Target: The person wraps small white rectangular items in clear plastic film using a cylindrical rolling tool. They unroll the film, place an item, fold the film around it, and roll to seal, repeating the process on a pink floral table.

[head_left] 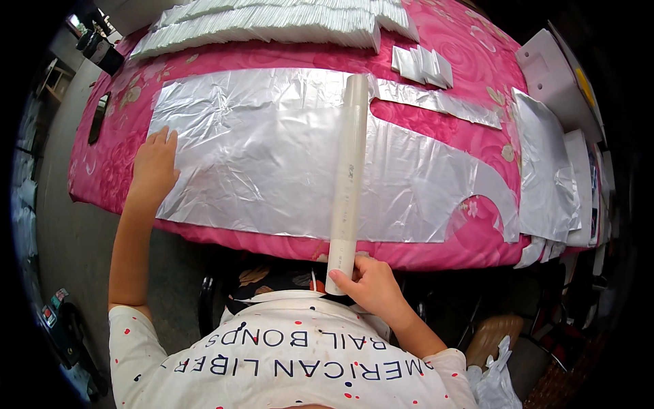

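Note:
A thin silvery plastic sheet with creases lies spread across the table in front of me. Curved cut-outs shape its right end, with a narrow strap along the far side. Across the sheet, from far to near, rests a long whitish plastic pipe. My right hand grips the pipe's near end, which juts past the table edge; the thumb is on top. At the sheet's left edge my left hand lies with fingers stretched out, touching the film and holding nothing.
A pink flowered cloth covers the table. Long rows of folded white packets stand at the back, with a few loose packets nearby. More silvery sheets hang at the right beside white foam boxes. A dark phone lies far left.

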A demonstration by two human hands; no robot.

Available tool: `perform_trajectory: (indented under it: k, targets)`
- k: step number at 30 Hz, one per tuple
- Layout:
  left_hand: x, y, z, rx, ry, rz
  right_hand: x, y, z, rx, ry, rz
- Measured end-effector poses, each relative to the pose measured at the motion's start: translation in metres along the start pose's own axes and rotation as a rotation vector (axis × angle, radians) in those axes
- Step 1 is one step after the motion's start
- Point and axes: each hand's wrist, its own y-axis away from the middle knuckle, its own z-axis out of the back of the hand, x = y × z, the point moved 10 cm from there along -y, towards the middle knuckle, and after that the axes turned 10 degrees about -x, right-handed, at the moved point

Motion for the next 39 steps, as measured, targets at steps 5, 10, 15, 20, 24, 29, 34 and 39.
perform_trajectory:
  k: [5,10,15,20,24,29,34,39]
  targets:
    - [-0.117,-0.002,0.058,-0.209,0.610,-0.264,-0.005,0.003,0.006,-0.022,-0.028,-0.020]
    - [-0.205,0.014,0.035,-0.274,1.038,-0.339,-0.004,0.008,0.005,0.023,-0.026,-0.053]
    - [-0.240,0.017,0.009,-0.250,0.966,-0.381,-0.012,0.011,0.002,0.060,-0.033,-0.096]
    - [-0.253,0.020,0.001,-0.205,0.716,-0.400,-0.007,-0.005,0.007,0.121,0.046,-0.013]
    - [-0.251,0.019,-0.005,-0.166,0.702,-0.385,0.025,-0.056,0.026,0.091,0.184,0.113]
    - [-0.252,0.020,-0.003,-0.187,0.678,-0.417,0.059,-0.142,0.068,-0.115,0.129,0.110]
    - [-0.254,0.019,-0.002,-0.187,0.679,-0.426,0.066,-0.216,0.084,-0.108,-0.464,0.003]
    - [-0.250,0.020,-0.005,-0.164,0.675,-0.407,0.063,-0.246,0.085,-0.186,-1.394,-0.176]
